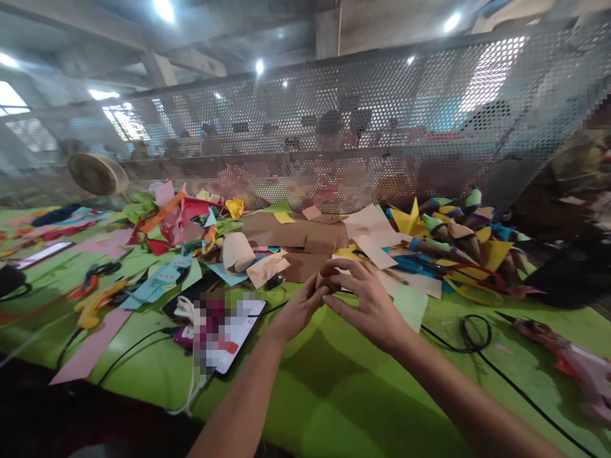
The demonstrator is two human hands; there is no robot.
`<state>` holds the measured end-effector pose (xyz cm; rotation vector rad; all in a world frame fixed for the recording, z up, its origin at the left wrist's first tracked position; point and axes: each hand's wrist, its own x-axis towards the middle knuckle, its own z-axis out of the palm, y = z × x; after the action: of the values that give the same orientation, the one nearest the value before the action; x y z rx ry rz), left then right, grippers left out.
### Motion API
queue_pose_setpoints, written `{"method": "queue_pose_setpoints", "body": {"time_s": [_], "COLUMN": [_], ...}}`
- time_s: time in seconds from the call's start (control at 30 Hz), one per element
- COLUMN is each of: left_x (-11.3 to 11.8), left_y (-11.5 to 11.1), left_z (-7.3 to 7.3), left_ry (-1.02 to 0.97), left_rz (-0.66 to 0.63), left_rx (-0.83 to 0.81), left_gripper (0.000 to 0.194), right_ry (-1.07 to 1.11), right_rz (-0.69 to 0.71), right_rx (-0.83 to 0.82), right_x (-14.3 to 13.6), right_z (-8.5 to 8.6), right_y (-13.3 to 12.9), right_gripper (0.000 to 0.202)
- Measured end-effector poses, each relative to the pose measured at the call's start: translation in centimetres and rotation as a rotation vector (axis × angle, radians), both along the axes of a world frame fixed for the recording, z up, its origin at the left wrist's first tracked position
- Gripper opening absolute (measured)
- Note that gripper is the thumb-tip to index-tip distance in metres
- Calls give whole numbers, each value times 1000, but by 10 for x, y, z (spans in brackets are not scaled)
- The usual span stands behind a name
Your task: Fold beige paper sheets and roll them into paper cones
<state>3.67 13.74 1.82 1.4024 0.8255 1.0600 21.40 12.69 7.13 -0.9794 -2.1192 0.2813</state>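
Over the green table, my left hand (300, 308) is closed on a small curled piece of brown paper (327, 275). My right hand (365, 298) meets it from the other side, its fingers bent and the fingertips at the paper. Part of the brown piece is hidden behind the fingers. Just beyond my hands lie brown sheets (305, 235) and pale paper pieces (375, 232). Left of my left hand, a lit phone (243, 334) rests on the table with a white cable beside it.
Colored paper scraps (176, 219) pile up at the back left. At the back right stands a heap of rolled paper cones (458, 232). A pink-handled glue gun (563, 356) and black cable (472, 346) lie right; a yellow glue gun (98, 304) lies left. A perforated metal screen (296, 127) rises behind.
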Motion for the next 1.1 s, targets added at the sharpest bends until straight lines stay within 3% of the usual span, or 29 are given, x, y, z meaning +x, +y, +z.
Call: {"method": "queue_pose_setpoints", "body": {"time_s": [0.47, 0.7, 0.9, 1.1], "left_x": [-3, -6, -5, -8], "left_y": [2, 2, 0, 0], "left_z": [-7, -2, 0, -4], "left_ry": [-25, 74, 32, 94], "left_rz": [-2, 138, 77, 59], "left_rx": [-38, -54, -13, -72], "left_gripper": [55, 59, 57, 57], "right_ry": [-14, -20, -159, -63], "right_rz": [28, -36, -51, 5], "right_rx": [29, 76, 102, 83], "right_x": [2, 12, 7, 6], "right_z": [2, 9, 0, 3], "right_y": [-3, -1, -4, -5], "right_gripper": [23, 19, 15, 21]}}
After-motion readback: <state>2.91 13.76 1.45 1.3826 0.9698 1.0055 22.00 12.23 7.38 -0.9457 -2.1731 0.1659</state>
